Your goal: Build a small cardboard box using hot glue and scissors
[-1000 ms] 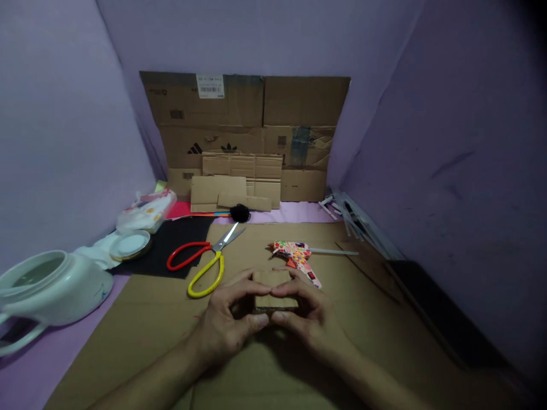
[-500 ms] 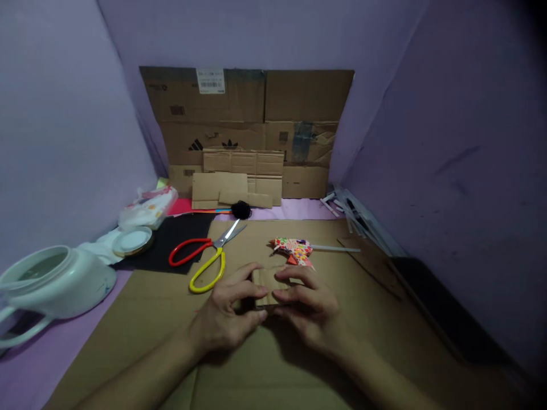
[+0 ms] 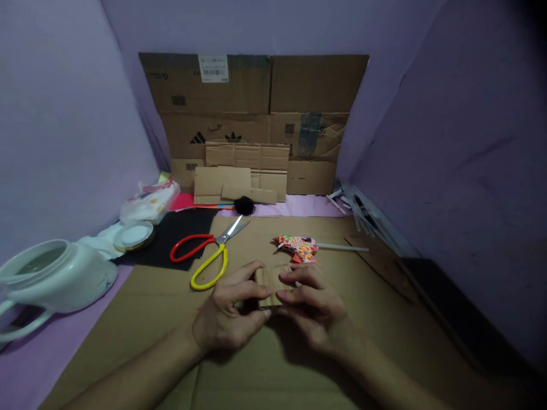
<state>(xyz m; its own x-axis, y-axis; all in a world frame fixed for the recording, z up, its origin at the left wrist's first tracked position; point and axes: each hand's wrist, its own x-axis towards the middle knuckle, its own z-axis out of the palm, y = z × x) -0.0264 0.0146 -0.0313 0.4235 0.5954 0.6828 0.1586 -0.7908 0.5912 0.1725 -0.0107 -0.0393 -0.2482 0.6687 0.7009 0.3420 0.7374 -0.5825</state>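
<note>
A small folded cardboard piece (image 3: 273, 286) sits between my two hands, low in the middle of the view. My left hand (image 3: 233, 307) grips its left side, thumb at the lower edge and fingers on top. My right hand (image 3: 314, 304) presses its right side with several fingertips. The underside of the piece is in shadow and partly covered by my fingers. Just beyond my left hand lie scissors (image 3: 221, 245) with one red and one yellow handle, blades apart. A flower-patterned glue gun (image 3: 299, 246) with a glue stick out of its back rests beyond my right hand.
Cardboard sheeting (image 3: 141, 336) covers the work surface. On the left are a white teapot (image 3: 81, 279), a round lid (image 3: 133, 235) and black paper (image 3: 171, 228). Black yarn (image 3: 244, 205) and leaning cardboard pieces (image 3: 222, 183) stand at the back. A dark flat object (image 3: 453, 307) lies right.
The view has shifted slightly, so the background sits a little higher and wider. Both hands keep their hold on the cardboard piece, with almost no movement.
</note>
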